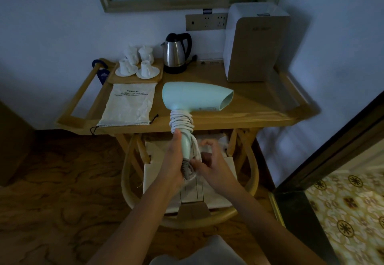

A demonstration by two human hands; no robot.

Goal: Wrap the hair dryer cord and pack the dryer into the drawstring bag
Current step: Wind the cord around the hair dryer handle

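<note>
The left hand (175,156) gripped the lower handle of the pale mint-green plastic hair dryer (195,98), fingers curled round it and thumb lying up along the handle. The dryer was held upright above both hands, its nozzle pointing to the right over the light wooden table (249,111). The white rubber cord (181,121) was coiled in several loops round the upper handle, just above the left thumb, with the remaining length running down beside the handle into the right hand (207,165). That hand sat just right of the left one, thumb and fingers pinching the cord near the grey strain relief at the handle's base.

The off-white cloth drawstring bag (128,104) with black cords lay flat on the table, up and to the left of the hands, apart from the dryer. Beyond it stood white ceramic cups (137,63) on a tray, and a steel kettle with black handle (176,55) stood beyond the dryer.
</note>
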